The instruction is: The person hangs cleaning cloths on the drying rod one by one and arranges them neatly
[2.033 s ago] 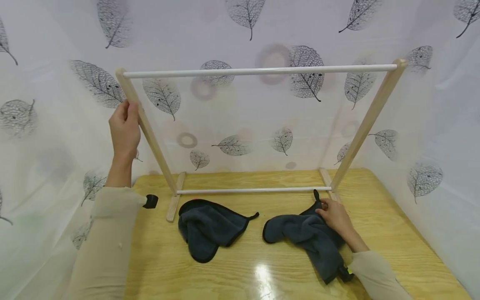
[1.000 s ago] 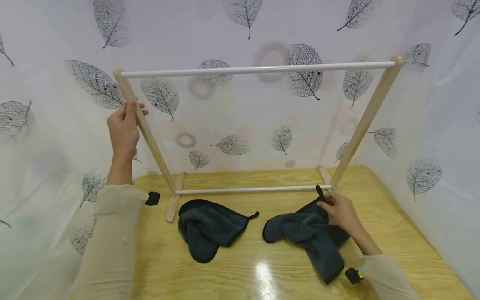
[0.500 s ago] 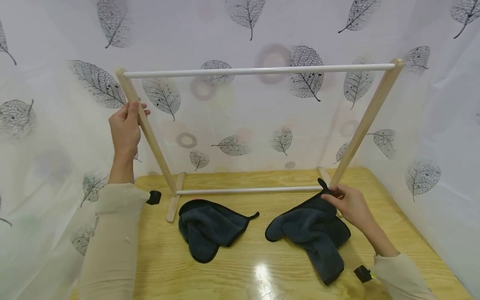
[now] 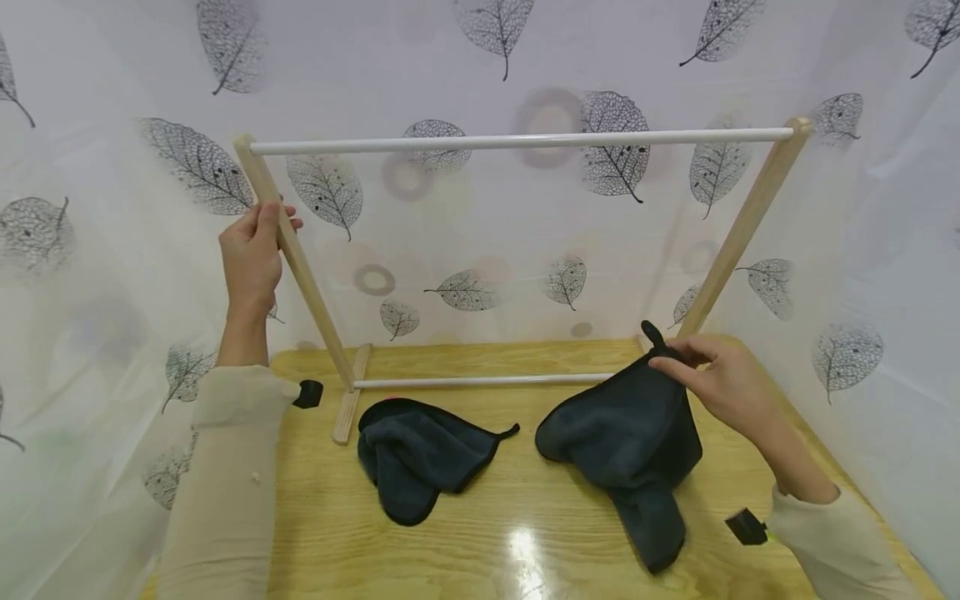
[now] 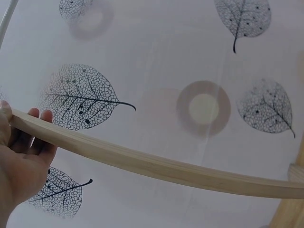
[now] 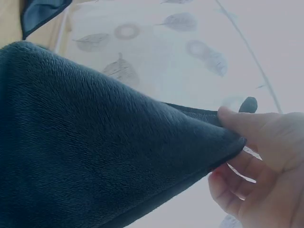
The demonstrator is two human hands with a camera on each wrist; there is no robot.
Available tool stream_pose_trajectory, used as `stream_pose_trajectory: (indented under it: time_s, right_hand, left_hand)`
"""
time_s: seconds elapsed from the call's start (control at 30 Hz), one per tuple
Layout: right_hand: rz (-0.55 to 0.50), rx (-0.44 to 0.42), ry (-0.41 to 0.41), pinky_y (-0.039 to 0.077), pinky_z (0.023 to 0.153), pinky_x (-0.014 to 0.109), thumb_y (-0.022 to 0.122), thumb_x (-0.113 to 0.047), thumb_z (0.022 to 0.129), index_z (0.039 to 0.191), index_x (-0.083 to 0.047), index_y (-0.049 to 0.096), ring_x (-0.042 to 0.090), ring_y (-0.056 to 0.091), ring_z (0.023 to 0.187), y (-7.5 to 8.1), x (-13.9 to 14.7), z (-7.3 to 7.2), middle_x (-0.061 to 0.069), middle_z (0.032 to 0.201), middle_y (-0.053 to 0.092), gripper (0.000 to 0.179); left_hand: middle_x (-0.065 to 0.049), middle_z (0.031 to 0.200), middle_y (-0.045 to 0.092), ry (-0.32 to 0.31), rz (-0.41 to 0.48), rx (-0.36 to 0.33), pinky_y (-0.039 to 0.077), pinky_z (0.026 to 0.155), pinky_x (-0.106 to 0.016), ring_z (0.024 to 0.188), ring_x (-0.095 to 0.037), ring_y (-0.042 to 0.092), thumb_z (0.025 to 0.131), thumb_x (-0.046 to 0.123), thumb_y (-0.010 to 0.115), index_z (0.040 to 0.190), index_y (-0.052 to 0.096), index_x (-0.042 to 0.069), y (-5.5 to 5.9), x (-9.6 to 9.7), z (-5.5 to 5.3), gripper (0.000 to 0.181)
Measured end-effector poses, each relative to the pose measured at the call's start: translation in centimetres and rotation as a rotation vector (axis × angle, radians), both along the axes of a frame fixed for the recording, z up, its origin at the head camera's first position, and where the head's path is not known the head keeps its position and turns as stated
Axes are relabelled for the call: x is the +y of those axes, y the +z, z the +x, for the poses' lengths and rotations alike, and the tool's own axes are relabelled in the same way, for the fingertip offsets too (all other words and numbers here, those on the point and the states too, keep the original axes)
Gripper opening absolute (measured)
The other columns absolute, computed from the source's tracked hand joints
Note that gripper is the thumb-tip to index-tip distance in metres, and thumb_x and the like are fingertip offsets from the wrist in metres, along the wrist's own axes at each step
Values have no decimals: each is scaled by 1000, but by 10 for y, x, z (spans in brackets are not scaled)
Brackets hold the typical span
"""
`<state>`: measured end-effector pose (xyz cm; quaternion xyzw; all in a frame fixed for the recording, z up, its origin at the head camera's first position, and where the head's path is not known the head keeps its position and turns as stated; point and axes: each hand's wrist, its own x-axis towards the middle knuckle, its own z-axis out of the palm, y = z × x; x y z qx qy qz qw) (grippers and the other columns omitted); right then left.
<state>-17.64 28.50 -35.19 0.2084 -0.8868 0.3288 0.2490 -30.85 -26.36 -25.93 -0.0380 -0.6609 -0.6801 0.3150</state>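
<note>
My left hand [image 4: 252, 258] grips the left wooden post [image 4: 311, 292] of a rack partway up, thumb on the near side and fingertips showing past it. My right hand [image 4: 731, 383] pinches a dark grey towel [image 4: 622, 425] by its corner, beside a black hanging loop [image 4: 652, 333]. The lifted corner is in front of the foot of the right post, while the towel's lower end hangs down by the table. In the right wrist view the cloth [image 6: 109, 147] slopes down from the thumb and fingers. A second dark grey towel [image 4: 420, 458] lies crumpled on the table, its loop pointing right.
The rack has a white top bar [image 4: 517, 142], a white lower bar [image 4: 480, 381] and a right wooden post [image 4: 750, 221]. It stands at the back of a wooden table [image 4: 480, 550]. Leaf-printed sheeting [image 4: 465, 225] closes in the back and sides.
My right hand has drawn the towel's corner up and slightly right off the table, so the cloth has unfolded and stretches upward. My left hand stays on the post; the other towel has not moved.
</note>
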Motion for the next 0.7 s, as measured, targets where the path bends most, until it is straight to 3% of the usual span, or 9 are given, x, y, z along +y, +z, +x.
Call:
stream_pose_trajectory:
  time_s: [0.33, 0.57, 0.7]
  right_hand:
    - [54, 66, 49, 46, 71, 9, 84, 5, 81, 101, -9, 81, -4, 59, 78, 48, -5, 1, 0, 89, 74, 24]
    - [101, 113, 75, 42, 69, 10, 81, 4, 85, 102, -7, 81, -2, 53, 77, 85, 0, -7, -16, 92, 67, 21]
    - [141, 161, 130, 39, 65, 12, 79, 6, 86, 98, -7, 80, 0, 51, 72, 109, 0, -10, -17, 87, 66, 18]
  left_hand:
    - [0, 103, 73, 1, -14, -16, 52, 96, -28, 95, -11, 71, 106, 30, 60, 134, 65, -5, -1, -3, 0, 45]
    - [-1, 102, 73, -15, 11, 2, 53, 94, -27, 93, -12, 71, 105, 28, 61, 134, 65, -5, 0, -2, 1, 44]
    - [-1, 101, 73, -21, 18, 8, 54, 91, -26, 92, -12, 71, 105, 27, 62, 133, 65, -6, -1, 0, 2, 44]
